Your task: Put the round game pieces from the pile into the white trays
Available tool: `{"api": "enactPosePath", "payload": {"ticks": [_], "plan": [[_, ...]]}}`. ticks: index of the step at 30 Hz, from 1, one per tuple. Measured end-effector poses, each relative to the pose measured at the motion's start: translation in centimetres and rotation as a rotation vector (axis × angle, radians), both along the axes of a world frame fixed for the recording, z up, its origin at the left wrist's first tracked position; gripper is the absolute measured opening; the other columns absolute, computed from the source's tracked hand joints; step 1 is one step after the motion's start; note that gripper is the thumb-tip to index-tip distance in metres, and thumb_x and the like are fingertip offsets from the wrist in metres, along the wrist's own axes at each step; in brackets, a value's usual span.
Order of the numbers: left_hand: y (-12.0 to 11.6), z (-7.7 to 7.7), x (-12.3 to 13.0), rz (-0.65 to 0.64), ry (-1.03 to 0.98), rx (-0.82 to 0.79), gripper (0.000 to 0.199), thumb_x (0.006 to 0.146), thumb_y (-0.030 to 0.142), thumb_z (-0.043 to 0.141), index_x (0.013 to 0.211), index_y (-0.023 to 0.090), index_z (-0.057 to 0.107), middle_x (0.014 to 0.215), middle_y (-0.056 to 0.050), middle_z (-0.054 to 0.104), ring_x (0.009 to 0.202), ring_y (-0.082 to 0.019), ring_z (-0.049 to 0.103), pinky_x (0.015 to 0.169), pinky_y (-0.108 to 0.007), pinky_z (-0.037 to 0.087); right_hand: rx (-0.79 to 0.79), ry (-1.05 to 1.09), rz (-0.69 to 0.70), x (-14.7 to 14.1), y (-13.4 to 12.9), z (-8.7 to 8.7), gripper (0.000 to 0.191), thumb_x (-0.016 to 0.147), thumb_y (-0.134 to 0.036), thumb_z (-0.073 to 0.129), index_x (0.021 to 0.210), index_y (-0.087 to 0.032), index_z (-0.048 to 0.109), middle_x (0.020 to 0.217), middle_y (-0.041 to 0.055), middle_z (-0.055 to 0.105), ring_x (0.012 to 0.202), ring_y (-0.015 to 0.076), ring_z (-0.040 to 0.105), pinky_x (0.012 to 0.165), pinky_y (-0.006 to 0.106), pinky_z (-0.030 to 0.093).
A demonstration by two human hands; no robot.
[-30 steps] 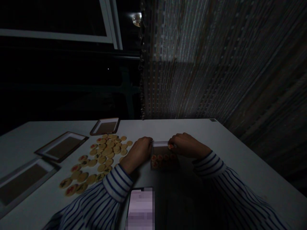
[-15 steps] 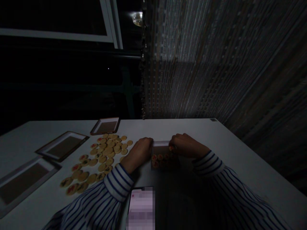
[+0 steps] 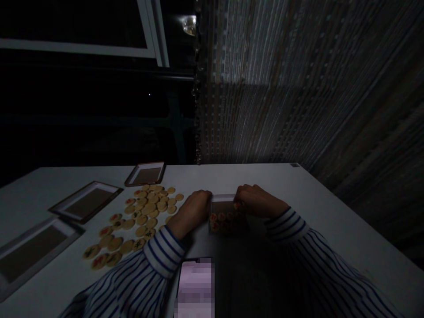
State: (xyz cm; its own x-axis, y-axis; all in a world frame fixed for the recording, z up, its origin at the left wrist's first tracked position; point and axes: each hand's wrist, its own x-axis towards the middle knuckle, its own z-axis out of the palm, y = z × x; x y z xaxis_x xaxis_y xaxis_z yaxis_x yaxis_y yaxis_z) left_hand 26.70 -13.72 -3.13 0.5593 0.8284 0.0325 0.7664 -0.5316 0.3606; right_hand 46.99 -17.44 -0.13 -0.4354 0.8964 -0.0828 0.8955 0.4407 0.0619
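Note:
A small open box point(image 3: 222, 197) lies on the table between my hands. Rows of round Chinese chess pieces point(image 3: 221, 217) with red characters fill its near part, while the brown bottom shows at the far end. My left hand point(image 3: 192, 212) is closed on the box's left wall near the far corner. Over the right wall, my right hand point(image 3: 260, 202) is closed, its fingertips around one chess piece point(image 3: 236, 206) at the inner right side. Its fingers partly cover that piece. To the left of my left hand spreads a loose pile of wooden chess pieces point(image 3: 149, 208), some face up.
Three shallow box parts lie to the left: one far point(image 3: 161, 174), one middle point(image 3: 86, 218), one near point(image 3: 13, 289). A phone point(image 3: 195, 287) lies at the front by my left sleeve. A strand curtain point(image 3: 251, 88) hangs behind the white table point(image 3: 331, 229).
Almost nothing differs. Both hands stay at the box, and the piece at my right fingertips sits in nearly the same spot.

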Motion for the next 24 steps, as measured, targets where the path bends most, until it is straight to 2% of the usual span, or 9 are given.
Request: {"api": "enactPosePath", "payload": {"ticks": [4,13,24], "plan": [[0.1,-0.3,-0.1,-0.041,-0.021,0.027,0.021,0.077,0.011,0.039,0.087,0.015,0.058,0.090,-0.011,0.062,0.083,-0.017,0.057,0.069,-0.026,0.040,-0.006,-0.005,-0.013,0.0,-0.1,0.1,0.021,0.078,-0.027,0.048,0.091,-0.020,0.063,0.096,0.0092,0.059,0.091,0.0213,0.053,0.072,0.033,0.037],[0.7,-1.1,-0.4,-0.030,0.004,0.025,0.022,0.076,0.011,0.042,0.091,0.017,0.057,0.094,-0.010,0.061,0.088,-0.019,0.055,0.073,-0.028,0.039,0.001,-0.015,-0.025,0.0,-0.2,0.5,0.021,0.077,-0.027,0.050,0.092,-0.020,0.063,0.097,0.0096,0.058,0.091,0.0221,0.052,0.072,0.033,0.038],[0.3,-0.7,-0.4,-0.066,-0.012,0.056,0.020,0.078,0.012,0.040,0.087,0.016,0.057,0.088,-0.010,0.062,0.081,-0.018,0.057,0.067,-0.026,0.039,0.018,-0.005,-0.005,0.0,-0.2,0.3,0.019,0.076,-0.025,0.051,0.090,-0.020,0.063,0.096,0.0088,0.059,0.090,0.0215,0.052,0.072,0.033,0.038]]}}
